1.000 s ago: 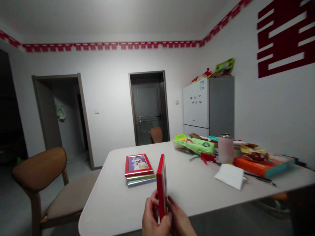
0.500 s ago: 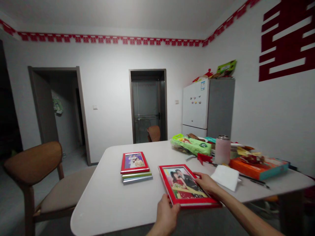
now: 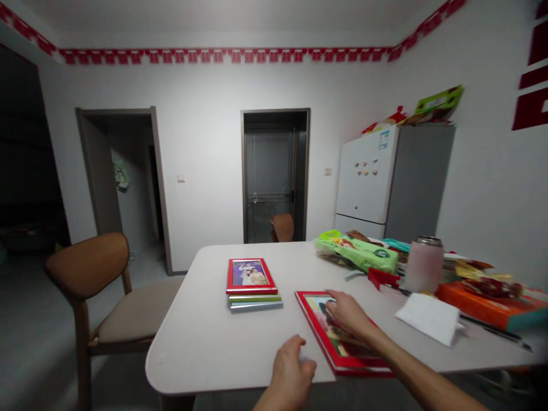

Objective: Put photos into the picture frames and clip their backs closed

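A red picture frame (image 3: 314, 322) with a photo of a couple in it lies near the table's front edge. My right hand (image 3: 350, 315) reaches across the frame, its fingers stretched out over the photo and hiding much of it. Whether the fingertips press on the photo I cannot tell. Left of the frame, my left hand (image 3: 291, 368) is apart from it, thumb and fingers spread with nothing between them. Farther back, another red picture frame (image 3: 251, 291) rests on top of a small stack, above a green-edged frame (image 3: 257, 298) and a pale blue-edged one (image 3: 257, 306).
On the table's (image 3: 205, 348) right side are a green package (image 3: 363, 254), a pink bottle (image 3: 423, 264), white paper (image 3: 429, 317), an orange box (image 3: 475, 302) and a dark pen (image 3: 499, 330). A wooden chair (image 3: 88, 265) stands left; a fridge (image 3: 368, 171) is behind.
My left hand has let go of the red frame and is now beside it. The frame has come down flat on the table. My right hand has moved from its edge over the photo.
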Motion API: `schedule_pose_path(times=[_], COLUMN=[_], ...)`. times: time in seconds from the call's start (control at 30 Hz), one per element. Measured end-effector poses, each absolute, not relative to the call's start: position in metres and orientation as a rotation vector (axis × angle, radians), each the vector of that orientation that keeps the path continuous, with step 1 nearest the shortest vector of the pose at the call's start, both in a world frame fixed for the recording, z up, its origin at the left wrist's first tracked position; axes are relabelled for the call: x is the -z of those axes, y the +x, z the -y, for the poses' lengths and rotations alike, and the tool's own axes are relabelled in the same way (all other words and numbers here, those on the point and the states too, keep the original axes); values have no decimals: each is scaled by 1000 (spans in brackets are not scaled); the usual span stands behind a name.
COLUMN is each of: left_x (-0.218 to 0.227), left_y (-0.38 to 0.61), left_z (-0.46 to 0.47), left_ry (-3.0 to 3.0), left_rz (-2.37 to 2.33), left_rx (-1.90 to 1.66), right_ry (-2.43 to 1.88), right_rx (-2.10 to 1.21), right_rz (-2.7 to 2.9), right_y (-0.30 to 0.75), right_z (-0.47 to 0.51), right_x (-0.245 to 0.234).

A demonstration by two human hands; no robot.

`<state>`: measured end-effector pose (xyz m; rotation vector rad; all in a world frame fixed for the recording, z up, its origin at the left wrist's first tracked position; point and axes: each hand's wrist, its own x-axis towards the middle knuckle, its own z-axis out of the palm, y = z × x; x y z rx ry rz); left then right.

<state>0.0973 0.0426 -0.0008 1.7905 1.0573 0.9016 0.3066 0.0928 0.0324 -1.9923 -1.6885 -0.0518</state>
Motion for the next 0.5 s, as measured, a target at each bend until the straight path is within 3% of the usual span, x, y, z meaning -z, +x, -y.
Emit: schedule_pose_path(times=[0.23,0.5], left_x=[6,4], left_y=[50,27], left_z=[-75,-87], left_ry=[1458,916], left_rz=[-1046,-924], left_rx=[-1055,-1214], right_ry=[-1667,-1623], right_rx=[89,143], right_rz=[2095,2199], right_y=[165,143], right_z=[-150,-123], right_x=[-36,-40])
